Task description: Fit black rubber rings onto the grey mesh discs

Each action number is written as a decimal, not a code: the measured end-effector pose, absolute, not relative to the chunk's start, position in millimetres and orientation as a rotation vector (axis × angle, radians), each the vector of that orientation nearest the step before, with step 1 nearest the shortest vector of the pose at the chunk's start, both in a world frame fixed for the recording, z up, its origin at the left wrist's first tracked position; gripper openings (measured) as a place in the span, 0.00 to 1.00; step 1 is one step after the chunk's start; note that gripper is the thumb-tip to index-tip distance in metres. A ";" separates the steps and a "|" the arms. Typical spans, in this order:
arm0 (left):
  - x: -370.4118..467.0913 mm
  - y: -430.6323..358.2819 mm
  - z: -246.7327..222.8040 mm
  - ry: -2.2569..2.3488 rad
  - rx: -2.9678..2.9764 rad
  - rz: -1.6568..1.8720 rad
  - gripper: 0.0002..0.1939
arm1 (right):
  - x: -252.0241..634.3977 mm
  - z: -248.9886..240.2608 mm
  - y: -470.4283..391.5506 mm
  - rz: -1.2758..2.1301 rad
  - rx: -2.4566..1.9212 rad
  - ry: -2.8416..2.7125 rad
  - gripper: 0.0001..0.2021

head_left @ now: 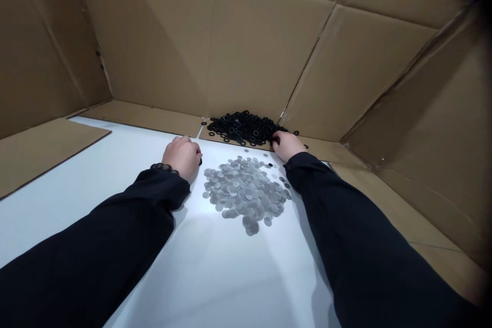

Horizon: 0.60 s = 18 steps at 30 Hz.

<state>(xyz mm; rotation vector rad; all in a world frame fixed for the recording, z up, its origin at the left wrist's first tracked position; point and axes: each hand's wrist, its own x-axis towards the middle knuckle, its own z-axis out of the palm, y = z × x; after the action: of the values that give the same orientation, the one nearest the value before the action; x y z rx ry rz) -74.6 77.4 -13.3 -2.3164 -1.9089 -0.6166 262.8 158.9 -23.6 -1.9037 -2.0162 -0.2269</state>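
Observation:
A heap of black rings (246, 128), like rubber washers, lies against the back cardboard wall. My right hand (287, 146) reaches into the heap's right edge, thumb and fingers drawn together in a pinch; whatever is between them is hidden. On the white surface, my left hand (181, 157) rests closed to the left of a pile of thin, translucent grey discs (246, 189). A small black piece (200, 162), probably one of the rings, shows at its fingertips. Another small dark piece (270, 165) lies between the two piles.
Tall cardboard walls (154, 36) enclose the white work surface (215, 266) at the back and sides. Flat cardboard strips (146, 118) border its far edge. A cardboard sheet (46, 148) lies at the left. A few dark discs (287, 185) sit at the grey pile's right edge.

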 end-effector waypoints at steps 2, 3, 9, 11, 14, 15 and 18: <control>-71.7 74.3 -11.1 -1.884 -2.303 -0.698 0.14 | 259.3 -18.7 148.2 -0.232 -1.866 -1.987 0.15; -68.3 70.7 -9.0 -1.857 -2.313 -0.768 0.15 | 255.7 -16.4 139.5 -0.228 -1.837 -1.974 0.15; -24.2 28.6 -0.4 -1.955 -3.004 -1.310 0.17 | 212.2 -10.4 42.9 -0.170 -1.287 -2.101 0.12; -10.2 16.5 -3.3 -2.000 -3.171 -1.428 0.18 | 197.8 -10.6 11.4 -0.171 -1.146 -2.182 0.10; -0.4 9.0 -10.1 -2.021 -3.305 -1.491 0.15 | 184.2 -13.1 -13.6 -0.154 -1.076 -2.197 0.11; 0.1 8.9 -12.1 -2.022 -3.335 -1.510 0.14 | 182.1 -14.6 -16.3 -0.140 -1.074 -2.195 0.11; -1.9 11.4 -14.9 -2.021 -3.353 -1.607 0.14 | 181.4 -19.0 -15.6 -0.059 -1.019 -2.205 0.11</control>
<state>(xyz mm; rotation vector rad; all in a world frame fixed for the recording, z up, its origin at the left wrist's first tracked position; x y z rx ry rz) -1.9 11.4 -14.9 -3.3533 -2.0211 -1.6072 181.4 -15.6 -19.0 -1.0190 -2.2048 -0.0594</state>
